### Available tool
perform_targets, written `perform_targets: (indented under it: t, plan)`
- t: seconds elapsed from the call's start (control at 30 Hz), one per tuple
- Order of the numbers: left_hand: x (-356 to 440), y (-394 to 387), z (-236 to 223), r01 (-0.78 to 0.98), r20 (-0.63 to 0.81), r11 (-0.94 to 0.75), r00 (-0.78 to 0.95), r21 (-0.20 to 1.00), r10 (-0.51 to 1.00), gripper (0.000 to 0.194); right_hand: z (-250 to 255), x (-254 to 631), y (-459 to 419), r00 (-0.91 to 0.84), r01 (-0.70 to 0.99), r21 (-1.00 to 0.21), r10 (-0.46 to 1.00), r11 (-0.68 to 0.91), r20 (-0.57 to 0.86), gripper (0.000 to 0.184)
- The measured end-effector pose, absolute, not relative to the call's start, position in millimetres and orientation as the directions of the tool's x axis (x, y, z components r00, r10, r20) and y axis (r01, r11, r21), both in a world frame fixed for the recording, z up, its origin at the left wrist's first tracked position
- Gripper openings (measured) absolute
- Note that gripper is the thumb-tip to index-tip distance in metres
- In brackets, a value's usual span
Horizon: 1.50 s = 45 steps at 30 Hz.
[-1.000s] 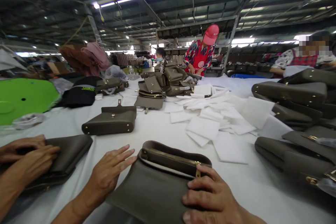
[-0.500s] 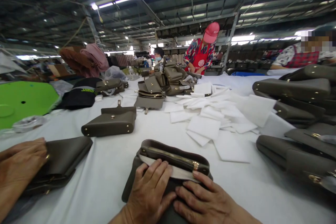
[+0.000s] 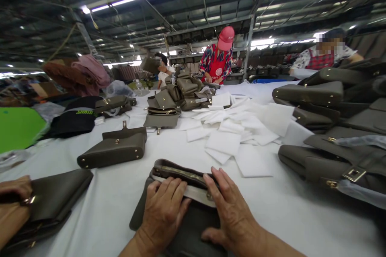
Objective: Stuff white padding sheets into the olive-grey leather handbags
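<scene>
A dark olive handbag (image 3: 181,225) lies flat on the white table (image 3: 286,209) right in front of me, its brass zipper (image 3: 177,172) facing away. My left hand (image 3: 163,213) lies on the bag's left half, fingers stretched towards a pale strip under the zipper. My right hand (image 3: 232,209) rests on the bag's right half, fingers flat and reaching the zipper's end. Neither hand grips anything.
Another person's hand (image 3: 15,196) holds a second olive bag (image 3: 54,198) at the left edge. A third bag (image 3: 113,148) lies beyond. White sheets (image 3: 238,128) are scattered mid-table. Stacked bags (image 3: 331,128) fill the right side. People work at the far end, one in a pink cap (image 3: 226,34).
My left hand moved from the table onto the bag. My right hand slid up to the zipper's end. The view shifted to the right.
</scene>
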<state>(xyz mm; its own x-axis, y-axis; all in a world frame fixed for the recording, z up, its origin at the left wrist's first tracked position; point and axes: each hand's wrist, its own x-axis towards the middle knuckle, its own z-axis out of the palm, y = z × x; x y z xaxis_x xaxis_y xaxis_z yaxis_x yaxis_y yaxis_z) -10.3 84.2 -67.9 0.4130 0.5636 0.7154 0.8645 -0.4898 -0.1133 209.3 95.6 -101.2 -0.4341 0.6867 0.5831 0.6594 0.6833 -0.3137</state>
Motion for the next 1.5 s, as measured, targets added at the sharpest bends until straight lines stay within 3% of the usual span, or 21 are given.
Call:
perform_targets:
  t: [0.07, 0.17, 0.3, 0.43, 0.53, 0.77, 0.83, 0.93, 1.0, 1.07, 1.27, 1.5]
  plan:
    - [-7, 88, -64, 0.864, 0.705, -0.492, 0.412, -0.102, 0.577, 0.022, -114, 210, 105, -0.401, 0.611, -0.421, 0.721, 0.67, 0.565, 0.133]
    - [2, 90, -53, 0.83, 0.697, -0.556, 0.425, -0.045, 0.577, 0.018, -123, 224, 119, -0.416, 0.408, -0.641, 0.757, 0.65, 0.504, 0.129]
    - [24, 94, -36, 0.843, 0.536, -0.523, 0.385, 0.126, 0.751, 0.019, -126, 233, 123, -0.438, 0.24, -0.818, 0.81, 0.523, 0.389, 0.11]
    - [50, 97, -26, 0.916, 0.342, -0.382, 0.321, 0.127, 0.883, 0.032, -120, 226, 117, -0.357, 0.256, -0.836, 0.852, 0.485, 0.384, 0.085]
    - [59, 96, -24, 0.91, 0.277, -0.374, 0.317, 0.182, 0.907, 0.022, -114, 222, 114, -0.33, 0.249, -0.849, 0.865, 0.466, 0.378, 0.062]
    - [55, 86, -27, 0.878, 0.24, -0.356, 0.288, 0.32, 0.927, 0.01, -109, 220, 108, -0.315, 0.277, -0.86, 0.886, 0.429, 0.341, 0.064]
    - [55, 85, -27, 0.894, 0.258, -0.364, 0.299, 0.262, 0.919, 0.011, -108, 219, 106, -0.317, 0.284, -0.862, 0.889, 0.421, 0.33, 0.062]
    - [57, 83, -22, 0.929, 0.313, -0.37, 0.359, -0.024, 0.879, 0.01, -106, 218, 104, -0.321, 0.286, -0.856, 0.884, 0.431, 0.338, 0.057]
    - [58, 82, -15, 0.882, 0.26, -0.404, 0.46, -0.241, 0.849, 0.014, -105, 219, 103, -0.325, 0.29, -0.852, 0.882, 0.436, 0.341, 0.055]
    - [58, 81, -5, 0.822, 0.155, -0.463, 0.531, -0.331, 0.833, 0.018, -104, 219, 103, -0.334, 0.298, -0.846, 0.879, 0.441, 0.34, 0.05]
    - [26, 89, 27, 0.863, 0.02, -0.434, 0.454, -0.257, 0.891, 0.022, -103, 221, 105, -0.4, 0.325, -0.784, 0.828, 0.53, 0.394, 0.022]
    - [-59, 114, 44, 0.961, -0.019, -0.199, 0.199, -0.19, 0.98, 0.033, -106, 222, 109, -0.396, 0.336, -0.814, 0.855, 0.474, 0.334, 0.025]
